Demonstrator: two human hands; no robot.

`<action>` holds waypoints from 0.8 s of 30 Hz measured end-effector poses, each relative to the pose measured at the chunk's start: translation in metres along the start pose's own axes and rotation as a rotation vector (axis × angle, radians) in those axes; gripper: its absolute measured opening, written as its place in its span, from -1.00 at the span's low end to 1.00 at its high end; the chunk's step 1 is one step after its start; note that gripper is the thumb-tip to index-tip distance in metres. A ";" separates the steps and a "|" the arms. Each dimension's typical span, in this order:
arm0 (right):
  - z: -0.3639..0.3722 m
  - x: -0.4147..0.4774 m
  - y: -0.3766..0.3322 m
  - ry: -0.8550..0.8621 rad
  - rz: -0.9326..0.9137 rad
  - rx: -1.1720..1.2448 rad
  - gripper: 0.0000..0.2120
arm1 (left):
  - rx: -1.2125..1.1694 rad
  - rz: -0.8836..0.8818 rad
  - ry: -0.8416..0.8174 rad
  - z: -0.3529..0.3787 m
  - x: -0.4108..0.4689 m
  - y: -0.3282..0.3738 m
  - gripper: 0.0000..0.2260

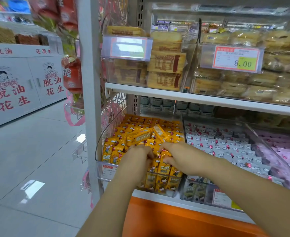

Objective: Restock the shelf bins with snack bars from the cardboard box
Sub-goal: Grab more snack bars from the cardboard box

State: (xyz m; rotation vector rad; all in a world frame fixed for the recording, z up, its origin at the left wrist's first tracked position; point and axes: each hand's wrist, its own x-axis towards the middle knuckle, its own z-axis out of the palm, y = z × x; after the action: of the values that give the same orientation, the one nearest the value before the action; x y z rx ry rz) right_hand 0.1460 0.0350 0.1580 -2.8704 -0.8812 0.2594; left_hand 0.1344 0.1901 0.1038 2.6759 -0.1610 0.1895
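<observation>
A clear plastic bin [101, 161] on the lower shelf is full of yellow snack bars [141, 136]. Both of my hands are inside its front part. My left hand [137, 157] lies on the yellow bars with fingers curled down among them. My right hand [172, 155] pinches a yellow bar wrapper [164, 152] at the fingertips. Two yellow bars lie loose and tilted on top of the pile behind my hands. The cardboard box is out of view.
To the right sit a bin of grey-white bars [226, 144] and one of pink bars [284, 151]. The upper shelf [158, 93] holds bins of cakes with price tags [233, 58]. An orange shelf base [158, 218] is below. A white upright post [89, 82] stands left; tiled floor beyond.
</observation>
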 end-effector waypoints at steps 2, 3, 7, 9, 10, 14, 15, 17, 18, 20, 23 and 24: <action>-0.001 0.006 0.001 -0.020 0.017 -0.030 -0.66 | -0.002 0.008 0.047 0.004 -0.002 -0.001 -0.80; -0.001 0.008 0.001 -0.038 0.019 -0.055 -0.65 | -0.009 0.005 0.023 0.004 -0.003 -0.003 -0.78; 0.001 0.011 -0.002 -0.122 0.020 -0.129 -0.58 | 0.097 -0.024 -0.174 -0.007 -0.002 -0.003 -0.56; -0.002 0.013 -0.002 -0.153 0.031 -0.108 -0.53 | 0.170 -0.031 -0.204 -0.010 0.001 0.002 -0.53; -0.004 0.015 -0.002 -0.166 0.039 -0.072 -0.51 | 0.191 -0.029 -0.212 -0.011 0.001 0.003 -0.52; -0.007 0.019 -0.001 -0.172 0.051 0.029 -0.50 | 0.175 0.001 -0.226 -0.010 0.006 0.001 -0.51; -0.005 0.019 -0.001 -0.166 0.050 0.009 -0.51 | 0.153 0.011 -0.234 -0.009 0.007 0.000 -0.51; -0.005 0.018 -0.002 -0.158 0.047 -0.035 -0.53 | 0.093 0.017 -0.256 -0.008 0.009 -0.001 -0.50; -0.005 0.018 -0.002 -0.157 0.048 -0.041 -0.53 | 0.057 0.012 -0.266 -0.008 0.010 -0.003 -0.50; -0.006 0.020 -0.002 -0.157 0.054 -0.030 -0.49 | -0.026 0.001 -0.263 -0.007 0.010 -0.006 -0.50; -0.006 0.023 -0.003 -0.139 0.082 -0.011 -0.43 | -0.093 -0.006 -0.231 -0.006 0.008 -0.010 -0.50; -0.005 0.023 -0.004 -0.126 0.087 -0.009 -0.43 | -0.092 -0.002 -0.215 -0.006 0.007 -0.011 -0.50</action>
State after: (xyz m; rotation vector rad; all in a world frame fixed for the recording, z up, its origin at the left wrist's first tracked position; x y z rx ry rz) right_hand 0.1640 0.0508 0.1607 -2.9317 -0.7798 0.4504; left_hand 0.1423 0.2023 0.1051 2.5994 -0.2277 -0.1043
